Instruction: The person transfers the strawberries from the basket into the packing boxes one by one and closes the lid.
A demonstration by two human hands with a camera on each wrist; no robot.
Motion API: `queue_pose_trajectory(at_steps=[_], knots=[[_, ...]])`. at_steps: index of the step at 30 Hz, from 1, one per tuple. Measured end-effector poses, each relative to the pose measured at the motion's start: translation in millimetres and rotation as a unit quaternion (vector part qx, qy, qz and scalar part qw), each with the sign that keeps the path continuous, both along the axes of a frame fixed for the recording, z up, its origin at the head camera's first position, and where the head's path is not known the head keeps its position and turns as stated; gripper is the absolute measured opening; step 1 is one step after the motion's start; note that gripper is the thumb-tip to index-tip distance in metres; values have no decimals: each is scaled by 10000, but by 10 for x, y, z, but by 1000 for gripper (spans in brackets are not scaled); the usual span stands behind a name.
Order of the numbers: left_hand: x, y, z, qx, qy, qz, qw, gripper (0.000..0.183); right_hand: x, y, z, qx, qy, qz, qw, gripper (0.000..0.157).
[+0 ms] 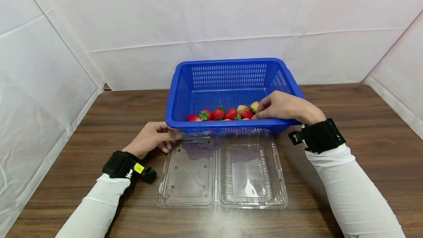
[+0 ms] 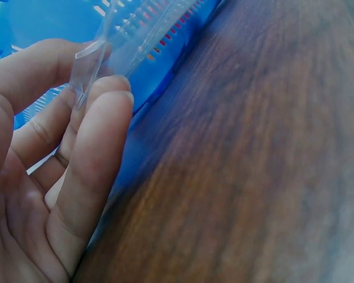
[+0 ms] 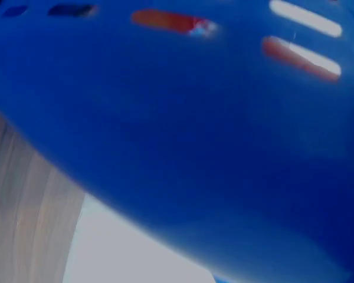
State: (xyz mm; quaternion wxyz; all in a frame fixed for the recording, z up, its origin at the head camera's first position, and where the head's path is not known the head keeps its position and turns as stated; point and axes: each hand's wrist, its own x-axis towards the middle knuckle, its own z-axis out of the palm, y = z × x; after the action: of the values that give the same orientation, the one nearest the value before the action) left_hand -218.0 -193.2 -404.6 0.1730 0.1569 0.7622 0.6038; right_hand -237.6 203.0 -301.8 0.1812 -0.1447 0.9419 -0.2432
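A clear plastic clamshell container (image 1: pixel 244 179) lies unfolded on the table, its lid half (image 1: pixel 190 175) to the left. My left hand (image 1: pixel 155 138) pinches its far left corner; the left wrist view shows the clear tab (image 2: pixel 87 68) between thumb and fingers. Behind it stands a blue plastic basket (image 1: pixel 231 125) holding several red strawberries (image 1: pixel 218 113), gathered along its near side. My right hand (image 1: pixel 281 106) reaches over the near right rim, fingers bent down at the strawberries on the right. Its fingertips are partly hidden, and I cannot tell whether they grip one.
The wooden table (image 1: pixel 357 127) runs back to a white cloth wall (image 1: pixel 231 17), with more white cloth on both sides. In the right wrist view, the slotted basket side (image 3: pixel 177 118) fills most of the picture, red fruit showing through its slots.
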Motion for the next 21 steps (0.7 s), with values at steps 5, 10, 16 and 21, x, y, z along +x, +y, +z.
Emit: queue_pose_trajectory(at_steps=[5,10,16,21], knots=[[0,-1,1,29,-22,1,10000,28,33,-34,40,84,310,-113,9994,31],[1,4,0,14,-32,48,10000,28,94,-65,125,202,610,-257,9976,32],[8,2,4,33,-30,55,10000,27,181,-99,239,274,844,-338,9955,35],[16,1,10,54,-20,51,10000,27,252,-139,326,286,1028,-423,9934,30]])
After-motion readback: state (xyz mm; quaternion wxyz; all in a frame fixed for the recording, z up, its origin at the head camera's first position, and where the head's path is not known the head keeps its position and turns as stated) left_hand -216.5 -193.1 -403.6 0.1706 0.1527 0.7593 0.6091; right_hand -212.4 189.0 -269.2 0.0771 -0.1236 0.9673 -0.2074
